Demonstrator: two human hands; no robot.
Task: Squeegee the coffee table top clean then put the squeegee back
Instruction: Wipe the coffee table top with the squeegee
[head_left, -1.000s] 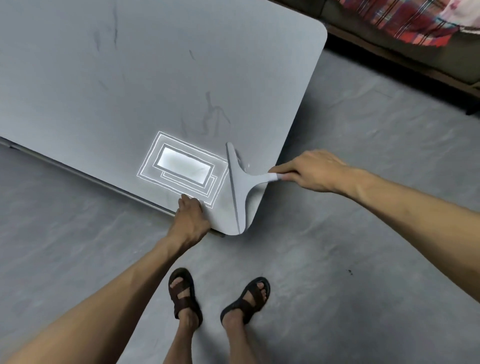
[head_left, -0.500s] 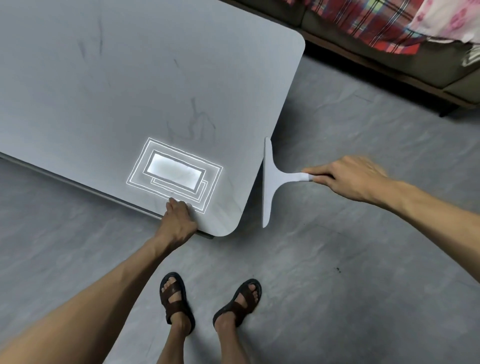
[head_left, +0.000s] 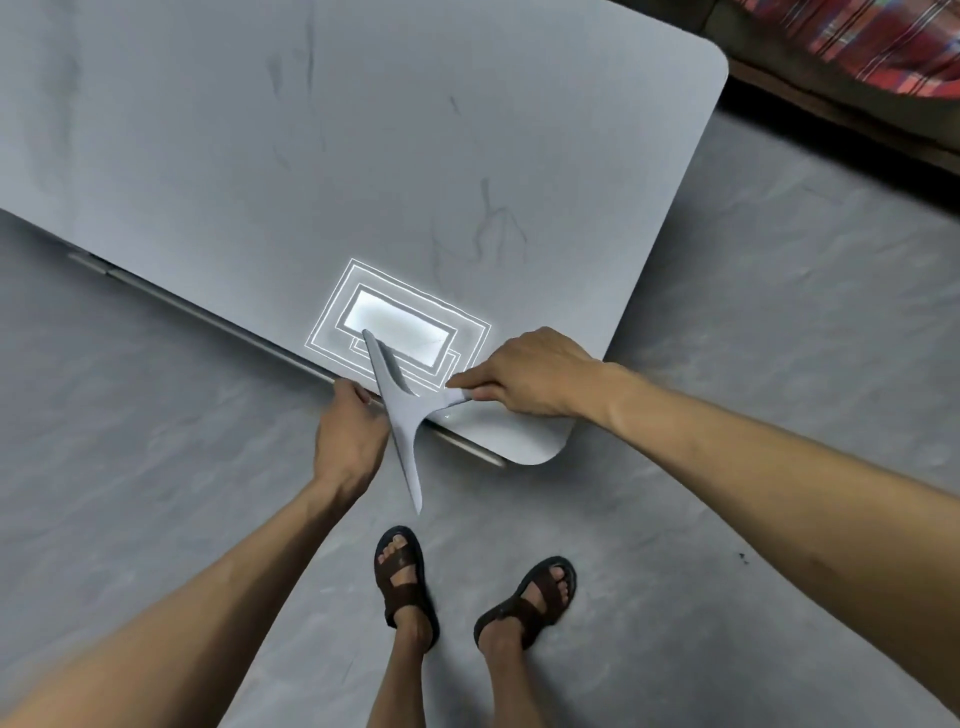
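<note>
The grey coffee table top (head_left: 363, 156) fills the upper left, with faint dark streaks and a bright rectangular reflection near its front edge. My right hand (head_left: 530, 374) grips the handle of a pale grey squeegee (head_left: 400, 410). Its long blade lies diagonally, upper end over the reflection, lower end hanging past the table's front edge above the floor. My left hand (head_left: 348, 436) holds the table's front edge just left of the blade, fingers curled over the rim.
Grey floor (head_left: 753, 364) surrounds the table. My two feet in brown sandals (head_left: 400, 582) stand just below the table's near corner. A sofa with a red plaid cloth (head_left: 857, 41) runs along the top right.
The squeegee was off the table's right side half a second ago; my right hand has brought it left, back over the near corner. My left hand stays on the front edge.
</note>
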